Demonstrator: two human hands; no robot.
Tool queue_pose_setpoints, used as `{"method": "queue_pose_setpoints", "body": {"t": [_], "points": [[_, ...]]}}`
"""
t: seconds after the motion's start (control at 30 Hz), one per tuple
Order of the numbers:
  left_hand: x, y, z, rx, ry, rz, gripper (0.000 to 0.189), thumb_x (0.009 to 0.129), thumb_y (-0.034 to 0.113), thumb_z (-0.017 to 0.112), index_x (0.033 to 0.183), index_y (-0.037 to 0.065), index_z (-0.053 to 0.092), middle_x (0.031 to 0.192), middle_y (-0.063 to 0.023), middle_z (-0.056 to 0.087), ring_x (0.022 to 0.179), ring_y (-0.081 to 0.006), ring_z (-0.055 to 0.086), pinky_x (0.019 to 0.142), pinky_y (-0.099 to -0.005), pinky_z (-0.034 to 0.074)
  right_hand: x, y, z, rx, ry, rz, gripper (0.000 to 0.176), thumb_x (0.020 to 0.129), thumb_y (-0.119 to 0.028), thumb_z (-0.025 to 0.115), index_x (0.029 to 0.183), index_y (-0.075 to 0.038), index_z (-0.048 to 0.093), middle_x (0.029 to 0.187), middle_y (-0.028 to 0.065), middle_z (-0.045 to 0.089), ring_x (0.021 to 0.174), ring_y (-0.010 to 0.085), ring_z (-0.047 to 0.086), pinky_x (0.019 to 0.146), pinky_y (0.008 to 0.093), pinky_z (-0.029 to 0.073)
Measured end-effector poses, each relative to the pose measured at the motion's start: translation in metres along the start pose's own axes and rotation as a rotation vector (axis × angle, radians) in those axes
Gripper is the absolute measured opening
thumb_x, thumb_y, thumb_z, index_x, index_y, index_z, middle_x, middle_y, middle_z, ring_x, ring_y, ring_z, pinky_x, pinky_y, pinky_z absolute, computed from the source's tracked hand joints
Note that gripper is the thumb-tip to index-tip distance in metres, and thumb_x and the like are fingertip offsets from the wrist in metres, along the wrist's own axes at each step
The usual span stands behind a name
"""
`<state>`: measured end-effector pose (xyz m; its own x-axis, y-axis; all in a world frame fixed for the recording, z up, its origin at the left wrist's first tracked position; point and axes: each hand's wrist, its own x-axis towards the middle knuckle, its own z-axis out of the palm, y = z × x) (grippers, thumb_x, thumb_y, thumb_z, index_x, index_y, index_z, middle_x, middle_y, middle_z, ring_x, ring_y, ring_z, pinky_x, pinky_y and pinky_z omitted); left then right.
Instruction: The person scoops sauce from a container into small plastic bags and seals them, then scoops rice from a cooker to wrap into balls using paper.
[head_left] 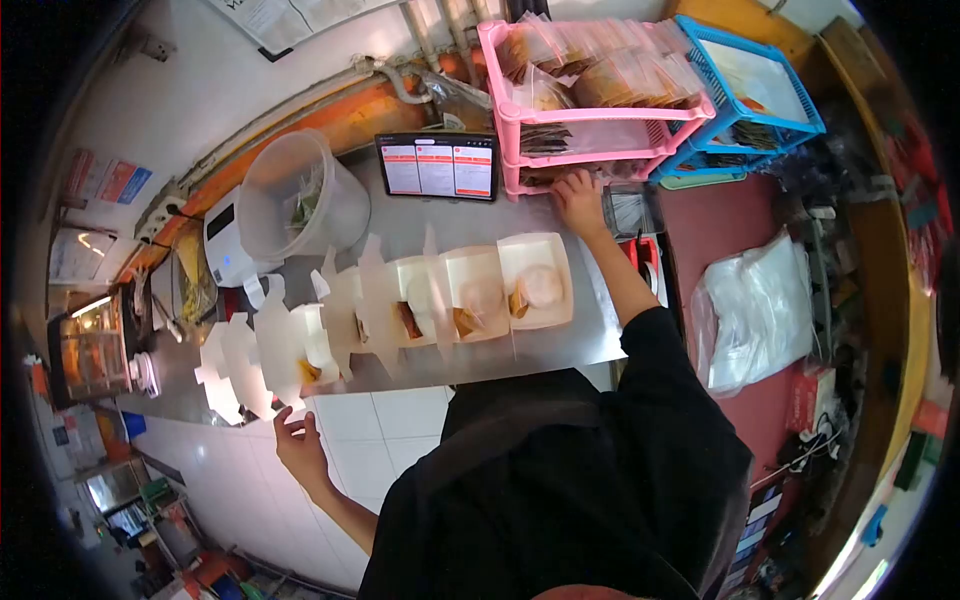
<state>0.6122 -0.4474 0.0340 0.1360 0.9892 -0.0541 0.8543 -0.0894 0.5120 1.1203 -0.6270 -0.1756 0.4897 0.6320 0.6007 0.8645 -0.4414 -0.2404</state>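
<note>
A row of white paper takeout boxes (537, 298) with raised lids stands along the metal counter's front edge. Several hold a small brown-orange packet (464, 321), and the ones at the right also hold a round lidded tub (541, 286). My left hand (301, 449) is at the counter edge by the leftmost boxes, fingers loosely bent and apart, nothing visible in them. My right hand (580, 203) reaches to the lowest tier of a pink stacked rack (510, 115), fingers spread over its front. Flat packets (545, 177) lie in that tier; my fingertips partly cover them.
Behind the boxes are a clear plastic bucket (345, 210), a white device with a display (222, 245) and a tablet (437, 167). A blue rack (700, 75) stands right of the pink one. Clear plastic bags (755, 310) lie on the reddish surface (725, 215).
</note>
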Motion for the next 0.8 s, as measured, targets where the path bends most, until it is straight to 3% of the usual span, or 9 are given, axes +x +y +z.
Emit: {"method": "queue_pose_setpoints", "body": {"t": [0.13, 0.2, 0.3, 0.4, 0.47, 0.53, 0.63, 0.73, 0.8], "points": [[-0.031, 0.001, 0.000, 0.037, 0.034, -0.048, 0.034, 0.078, 0.017, 0.063, 0.109, 0.006, 0.052, 0.072, -0.0084, 0.060, 0.056, -0.0162, 0.057, 0.054, -0.0295, 0.045, 0.003, -0.012, -0.039, 0.014, 0.158, -0.072, 0.012, 0.079, -0.017, 0.058, 0.087, -0.010, 0.054, 0.091, 0.0042, 0.057, 0.088, 0.0246, 0.050, 0.075, 0.0370, 0.038], [-0.041, 0.000, 0.001, -0.016, 0.053, -0.058, 0.034, 0.079, 0.017, 0.062, 0.109, 0.005, 0.052, 0.073, -0.0089, 0.060, 0.055, -0.0162, 0.057, 0.053, -0.0295, 0.045, -0.001, -0.022, -0.057, 0.713, -0.026, 0.598, 0.011, 0.087, -0.019, 0.053, 0.091, -0.008, 0.050, 0.088, 0.0036, 0.056, 0.077, 0.0197, 0.052, 0.067, 0.0279, 0.040], [-0.053, -0.013, 0.005, -0.059, 0.046, -0.077, 0.033, 0.079, 0.015, 0.063, 0.109, 0.005, 0.052, 0.074, -0.0095, 0.060, 0.055, -0.0164, 0.058, 0.052, -0.0291, 0.044, 0.007, -0.034, -0.082, 1.145, -0.001, 0.621, 0.014, 0.089, -0.021, 0.051, 0.091, -0.007, 0.049, 0.084, 0.0005, 0.051, 0.069, 0.0117, 0.047, 0.060, 0.0219, 0.038], [-0.067, -0.027, 0.000, -0.110, 0.040, -0.107, 0.033, 0.079, 0.012, 0.063, 0.109, 0.007, 0.052, 0.073, -0.0097, 0.061, 0.059, -0.0165, 0.060, 0.054, -0.0284, 0.048, 0.030, -0.083, -0.131, 1.163, -0.247, 0.729, 0.020, 0.089, -0.026, 0.050, 0.095, -0.007, 0.050, 0.080, -0.0016, 0.043, 0.070, 0.0073, 0.040, 0.060, 0.0217, 0.036], [-0.072, -0.051, -0.006, -0.155, 0.099, -0.120, 0.034, 0.078, 0.013, 0.065, 0.109, 0.007, 0.053, 0.074, -0.0112, 0.061, 0.062, -0.0193, 0.061, 0.055, -0.0290, 0.048, 0.042, -0.133, -0.134, 1.574, -0.261, 0.812, 0.020, 0.090, -0.021, 0.045, 0.102, -0.005, 0.050, 0.091, 0.0024, 0.052, 0.082, 0.0113, 0.051, 0.073, 0.0252, 0.044], [-0.090, -0.056, -0.034, -0.126, 0.143, -0.157, 0.034, 0.078, 0.018, 0.064, 0.108, 0.007, 0.053, 0.075, -0.0099, 0.062, 0.064, -0.0198, 0.061, 0.056, -0.0308, 0.047, 0.052, -0.194, -0.147, 1.834, -0.537, 0.698, 0.032, 0.091, -0.023, 0.045, 0.117, -0.005, 0.044, 0.106, 0.0076, 0.054, 0.092, 0.0187, 0.057, 0.080, 0.0337, 0.048], [-0.107, -0.106, -0.058, -0.137, 0.248, -0.331, 0.034, 0.077, 0.021, 0.064, 0.106, 0.008, 0.054, 0.075, -0.0080, 0.064, 0.063, -0.0194, 0.061, 0.056, -0.0316, 0.047, 0.040, -0.300, -0.127, 2.100, -0.763, 0.712, 0.045, 0.081, -0.010, 0.060, 0.121, -0.003, 0.041, 0.105, 0.0089, 0.056, 0.089, 0.0191, 0.059, 0.076, 0.0316, 0.050], [-0.139, -0.175, -0.085, -0.070, 0.358, -0.442, 0.033, 0.076, 0.020, 0.064, 0.106, 0.009, 0.055, 0.074, -0.0077, 0.064, 0.063, -0.0195, 0.062, 0.057, -0.0317, 0.047, 0.024, -0.397, -0.104, 2.012, -1.248, 0.599, 0.053, 0.069, 0.001, 0.067, 0.118, 0.001, 0.046, 0.104, 0.0070, 0.059, 0.088, 0.0162, 0.059, 0.077, 0.0283, 0.049], [-0.161, -0.213, -0.098, -0.056, 0.410, -0.498, 0.033, 0.076, 0.019, 0.064, 0.106, 0.009, 0.055, 0.074, -0.0078, 0.064, 0.064, -0.0198, 0.062, 0.057, -0.0320, 0.047, 0.026, -0.449, -0.081, 1.949, -1.305, 0.439, 0.050, 0.069, 0.001, 0.067, 0.115, 0.000, 0.048, 0.103, 0.0065, 0.060, 0.088, 0.0156, 0.059, 0.078, 0.0286, 0.048]]}}
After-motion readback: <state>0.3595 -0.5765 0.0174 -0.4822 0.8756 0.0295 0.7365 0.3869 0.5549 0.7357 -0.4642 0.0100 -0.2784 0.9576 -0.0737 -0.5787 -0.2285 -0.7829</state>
